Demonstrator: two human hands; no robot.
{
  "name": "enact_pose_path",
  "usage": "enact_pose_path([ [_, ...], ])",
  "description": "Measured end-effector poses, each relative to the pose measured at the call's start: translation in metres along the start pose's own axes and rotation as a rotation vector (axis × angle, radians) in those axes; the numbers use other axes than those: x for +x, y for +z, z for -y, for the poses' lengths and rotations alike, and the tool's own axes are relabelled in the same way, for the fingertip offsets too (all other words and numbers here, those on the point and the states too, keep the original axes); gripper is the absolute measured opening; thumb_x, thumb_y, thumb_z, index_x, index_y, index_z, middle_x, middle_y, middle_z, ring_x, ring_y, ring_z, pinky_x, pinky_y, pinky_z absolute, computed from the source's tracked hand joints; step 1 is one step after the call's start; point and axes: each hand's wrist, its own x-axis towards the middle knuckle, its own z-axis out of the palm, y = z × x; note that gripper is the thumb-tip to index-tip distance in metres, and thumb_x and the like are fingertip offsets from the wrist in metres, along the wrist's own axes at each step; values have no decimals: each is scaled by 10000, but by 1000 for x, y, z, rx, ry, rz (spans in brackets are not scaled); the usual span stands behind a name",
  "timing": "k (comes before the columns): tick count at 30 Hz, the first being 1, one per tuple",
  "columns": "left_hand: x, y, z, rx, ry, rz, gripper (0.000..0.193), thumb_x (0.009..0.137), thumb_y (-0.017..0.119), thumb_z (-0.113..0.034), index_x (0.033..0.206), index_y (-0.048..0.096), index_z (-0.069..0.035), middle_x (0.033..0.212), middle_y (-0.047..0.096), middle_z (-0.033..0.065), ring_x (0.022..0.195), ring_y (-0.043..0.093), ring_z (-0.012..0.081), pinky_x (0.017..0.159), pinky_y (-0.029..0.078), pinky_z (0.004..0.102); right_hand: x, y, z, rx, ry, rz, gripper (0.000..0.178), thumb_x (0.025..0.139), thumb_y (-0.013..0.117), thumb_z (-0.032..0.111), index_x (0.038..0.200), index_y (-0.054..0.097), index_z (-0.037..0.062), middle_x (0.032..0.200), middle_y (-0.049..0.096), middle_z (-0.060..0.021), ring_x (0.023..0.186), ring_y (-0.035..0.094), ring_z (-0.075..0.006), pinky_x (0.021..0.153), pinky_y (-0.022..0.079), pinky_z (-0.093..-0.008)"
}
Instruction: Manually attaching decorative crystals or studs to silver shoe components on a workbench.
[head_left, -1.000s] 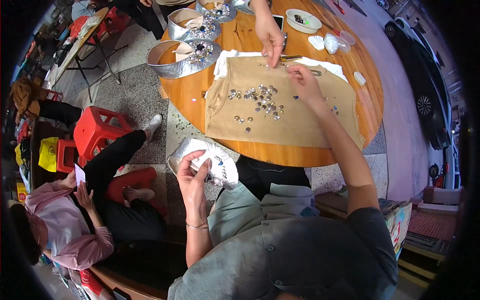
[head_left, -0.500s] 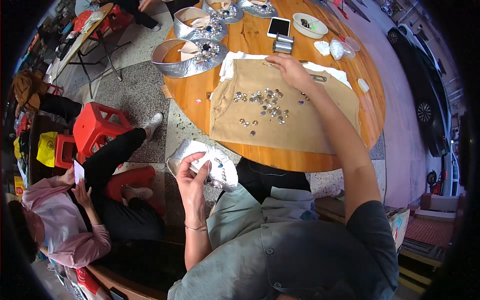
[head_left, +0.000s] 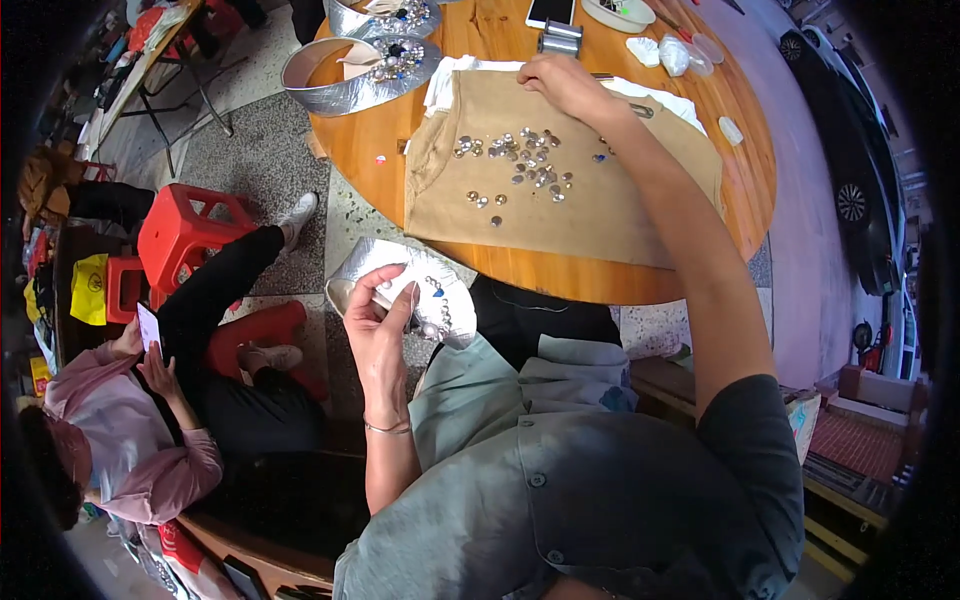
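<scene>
My left hand (head_left: 378, 325) is closed around a silver piece (head_left: 455, 305) that looks like a shoe upper, held above my lap. Small pearls, silver beads and a blue stone are set on its pale side. Across the table, my right hand (head_left: 568, 88) reaches the far edge of a brown cloth (head_left: 610, 215), its fingers bent and pressed together over the fabric. Whatever is under those fingertips is hidden. Several shiny round rhinestones (head_left: 535, 165) lie scattered in the middle of the cloth, nearer to me than that hand.
Finished-looking silver uppers (head_left: 375, 90) stand at the table's far left. Beyond the cloth are a wire spool (head_left: 560, 39), a phone (head_left: 550, 11), a white bowl (head_left: 618, 14) and small plastic bags (head_left: 674, 57). A seated person (head_left: 130, 430) and red stools (head_left: 190, 235) are at left.
The view has shifted, so the table sits higher in the picture. My right hand stays at the cloth's far edge, its fingers more bent. My left hand keeps its hold on the silver upper.
</scene>
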Motion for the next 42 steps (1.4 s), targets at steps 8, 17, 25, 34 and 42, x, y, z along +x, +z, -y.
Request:
enact_pose_path([
  [8,-7,3,-4,-9,35,26,222,784,618,74,983,596,-20,813,607,14,694,544,52,620,439,176,7,-3,1,64,183,52,147,728,616,71,867,637,30,785,641,-123,729,616,-245,677,484,-327],
  [17,-10,4,-7,1,66,33,224,780,632,64,984,600,-23,822,601,8,706,534,49,637,432,180,-30,-17,7,427,292,-335,195,740,661,110,921,660,38,768,653,-15,723,610,-72,667,488,-230],
  [25,-10,5,-3,-2,72,9,218,788,593,66,995,601,-2,892,604,26,800,550,75,740,441,203,-145,-43,85,436,312,-35,134,811,613,93,917,651,21,828,636,-41,735,589,-94,649,471,-233],
  [34,-14,16,-3,-36,130,7,219,792,572,75,1000,617,25,895,610,38,764,551,78,712,442,197,-201,-65,72,204,345,-380,153,837,581,93,961,643,29,864,632,-107,739,608,-203,671,474,-272],
  [42,-18,26,-5,-48,97,8,236,788,541,86,1002,620,25,870,605,29,751,546,75,703,437,198,-239,-90,77,18,505,-384,151,834,587,112,951,640,35,848,615,-101,750,600,-221,654,466,-301],
])
